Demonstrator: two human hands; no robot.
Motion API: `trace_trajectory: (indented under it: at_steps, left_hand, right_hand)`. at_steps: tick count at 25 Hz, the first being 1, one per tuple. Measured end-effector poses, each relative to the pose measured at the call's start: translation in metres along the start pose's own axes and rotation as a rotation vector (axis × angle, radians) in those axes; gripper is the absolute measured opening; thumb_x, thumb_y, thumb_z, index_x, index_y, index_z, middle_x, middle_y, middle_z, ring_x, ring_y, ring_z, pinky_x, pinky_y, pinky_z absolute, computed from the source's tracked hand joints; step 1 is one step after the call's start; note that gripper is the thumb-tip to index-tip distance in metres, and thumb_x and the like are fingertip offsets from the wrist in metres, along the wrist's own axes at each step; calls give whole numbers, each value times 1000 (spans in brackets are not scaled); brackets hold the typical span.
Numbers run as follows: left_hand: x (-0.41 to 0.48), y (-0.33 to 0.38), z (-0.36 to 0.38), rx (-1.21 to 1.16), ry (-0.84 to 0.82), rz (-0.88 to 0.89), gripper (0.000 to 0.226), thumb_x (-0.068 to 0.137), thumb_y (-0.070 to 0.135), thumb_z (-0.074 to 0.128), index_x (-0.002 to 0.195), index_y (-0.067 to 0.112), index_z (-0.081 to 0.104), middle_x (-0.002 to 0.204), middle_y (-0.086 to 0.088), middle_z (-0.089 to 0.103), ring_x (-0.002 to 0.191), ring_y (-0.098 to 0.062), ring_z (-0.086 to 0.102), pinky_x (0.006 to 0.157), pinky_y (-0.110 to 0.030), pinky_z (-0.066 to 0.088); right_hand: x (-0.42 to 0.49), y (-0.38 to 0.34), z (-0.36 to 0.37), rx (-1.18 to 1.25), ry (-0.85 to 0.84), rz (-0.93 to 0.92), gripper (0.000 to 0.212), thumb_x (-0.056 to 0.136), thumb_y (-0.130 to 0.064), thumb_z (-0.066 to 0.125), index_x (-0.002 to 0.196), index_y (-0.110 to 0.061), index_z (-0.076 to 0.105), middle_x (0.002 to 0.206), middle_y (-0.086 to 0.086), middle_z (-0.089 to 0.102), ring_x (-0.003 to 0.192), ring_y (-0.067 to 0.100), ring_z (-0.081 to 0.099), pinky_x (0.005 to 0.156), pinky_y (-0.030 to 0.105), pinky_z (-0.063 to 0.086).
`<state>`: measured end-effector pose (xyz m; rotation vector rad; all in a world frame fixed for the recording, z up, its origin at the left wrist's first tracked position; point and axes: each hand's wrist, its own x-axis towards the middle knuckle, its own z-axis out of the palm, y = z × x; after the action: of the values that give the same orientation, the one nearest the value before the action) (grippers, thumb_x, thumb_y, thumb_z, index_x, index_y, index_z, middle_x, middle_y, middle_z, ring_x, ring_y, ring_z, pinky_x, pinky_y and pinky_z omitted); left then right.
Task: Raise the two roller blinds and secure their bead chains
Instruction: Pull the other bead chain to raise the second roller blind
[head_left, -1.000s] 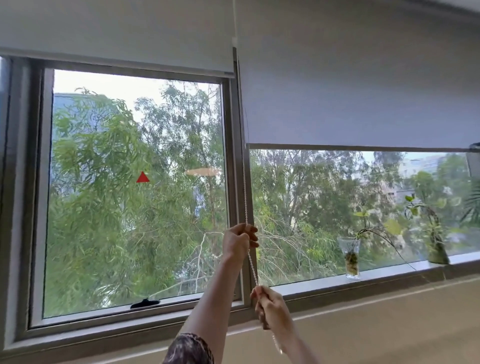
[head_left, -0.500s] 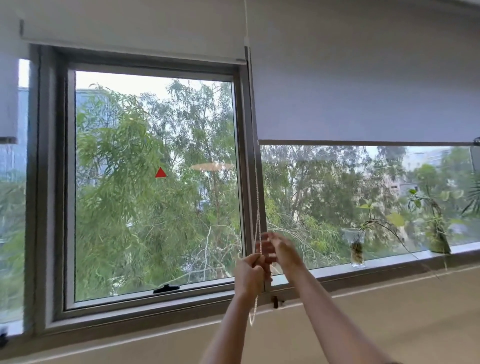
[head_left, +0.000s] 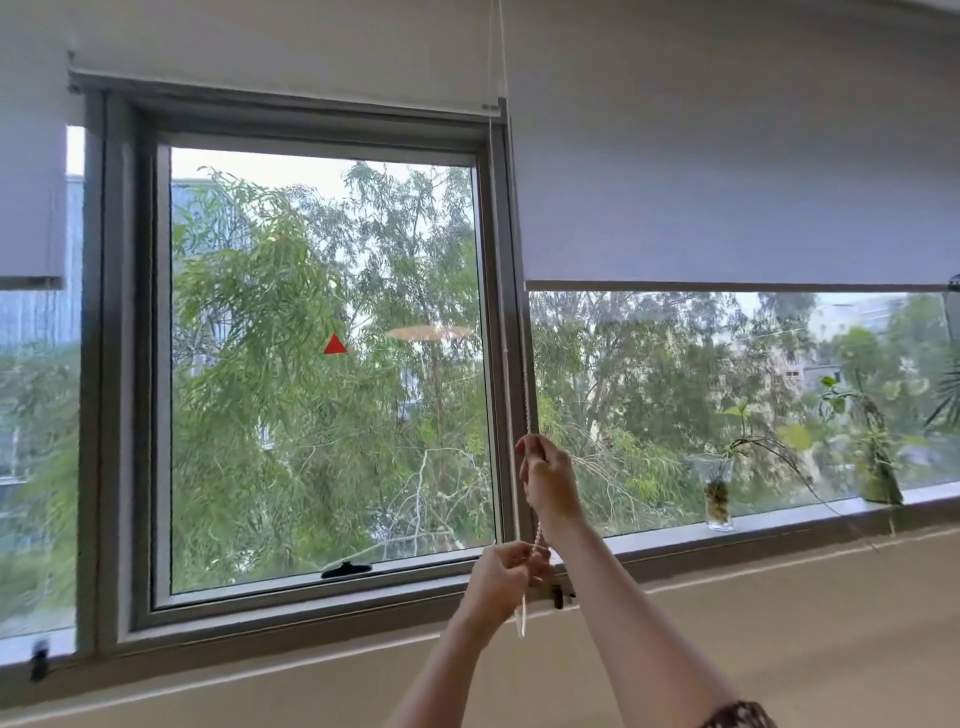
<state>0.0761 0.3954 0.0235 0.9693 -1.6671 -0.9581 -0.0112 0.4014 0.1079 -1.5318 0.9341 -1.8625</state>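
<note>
Gripping the chain (head_left: 525, 384) at lower centre of the frame, both hands are working along the mullion (head_left: 511, 322) between the two panes. The right hand (head_left: 548, 480) is sitting higher, its fingers closed around the chain, pinching it at the top of the fist. The left hand (head_left: 506, 574) is sitting just below and slightly left, curled shut on the same chain near the sill (head_left: 779, 519), with a short loop of chain hanging free beneath it. Both forearms are rising from the bottom edge, and a patterned sleeve (head_left: 737, 717) is showing at the lower right. The chain is running straight up the mullion to the top of the frame. The right blind (head_left: 727, 182) is filling the upper right, its bottom bar lying about halfway down the pane. The left blind (head_left: 285, 47) is sitting far higher, across the top centre, leaving its window (head_left: 322, 364) fully uncovered. A small dark clip (head_left: 558, 596) is sitting on the frame just right of the left hand. Two plants (head_left: 719, 499) are standing on the sill at right.
</note>
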Motion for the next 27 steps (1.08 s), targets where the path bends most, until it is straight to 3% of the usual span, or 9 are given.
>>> trace_trajectory:
  at_steps: [3, 5, 7, 9, 12, 17, 20, 23, 27]
  left_hand:
    - [2, 16, -10, 39, 9, 9, 25, 94, 0, 48, 104, 8, 69, 87, -6, 71, 77, -19, 58, 61, -20, 45]
    - [4, 38, -14, -77, 51, 20, 23, 97, 6, 45, 104, 8, 67, 87, -3, 70, 69, -13, 62, 51, -12, 46]
    - [9, 64, -13, -169, 109, 13, 24, 98, 16, 46, 108, 9, 66, 94, -2, 72, 75, -5, 67, 55, -16, 52]
    - [15, 85, -6, -216, 150, 10, 26, 97, 21, 49, 115, 10, 64, 106, -8, 71, 90, -14, 66, 72, -26, 54]
    - [27, 110, 6, -178, 190, 54, 28, 95, 23, 53, 117, 10, 63, 112, -7, 71, 100, -19, 65, 89, -37, 49]
    - [35, 119, 23, -295, 328, 54, 22, 93, 1, 51, 88, 11, 69, 81, -5, 69, 62, -10, 60, 41, -11, 43]
    - [31, 109, 26, -302, 352, 79, 37, 85, -16, 43, 77, 9, 70, 72, -6, 67, 58, -12, 57, 42, -12, 46]
    - [30, 107, 24, -293, 405, 80, 24, 88, -7, 52, 96, 4, 72, 80, -6, 70, 60, -10, 58, 48, -17, 49]
    - [24, 105, 25, -293, 395, 82, 27, 87, -8, 52, 97, 8, 71, 78, -1, 69, 50, -2, 54, 39, -9, 41]
  right_hand:
    - [-10, 11, -6, -38, -7, -18, 27, 100, -13, 37, 81, -12, 57, 55, -2, 43, 43, 9, 35, 41, 16, 31]
    - [-17, 21, -11, -57, -27, -28, 29, 100, -14, 38, 78, -14, 58, 62, 0, 54, 49, 10, 51, 50, 18, 45]
    - [-22, 31, -15, -65, -42, -25, 30, 99, -13, 40, 79, -17, 62, 72, -1, 64, 62, 10, 62, 64, 27, 54]
    - [-28, 43, -20, -81, -16, -34, 36, 98, -8, 43, 73, -24, 64, 65, -5, 61, 59, 14, 54, 59, 34, 44]
    - [-41, 59, -27, -105, -16, -30, 41, 98, -13, 44, 64, -28, 59, 44, -10, 39, 43, 9, 30, 46, 29, 22]
    - [-58, 67, -40, -112, -74, -34, 33, 100, -20, 42, 71, -21, 57, 53, 1, 36, 49, 17, 28, 45, 29, 20]
    - [-62, 64, -53, -90, -195, 83, 29, 100, -22, 41, 80, -17, 61, 52, -2, 47, 47, 14, 36, 44, 23, 26]
    - [-50, 44, -68, -112, -317, 224, 33, 102, -29, 35, 101, -14, 65, 78, 10, 71, 65, 16, 56, 57, 24, 42]
    - [-12, 0, -70, -64, -203, 162, 45, 102, -33, 30, 113, -1, 60, 107, 24, 67, 85, 23, 60, 74, 32, 47]
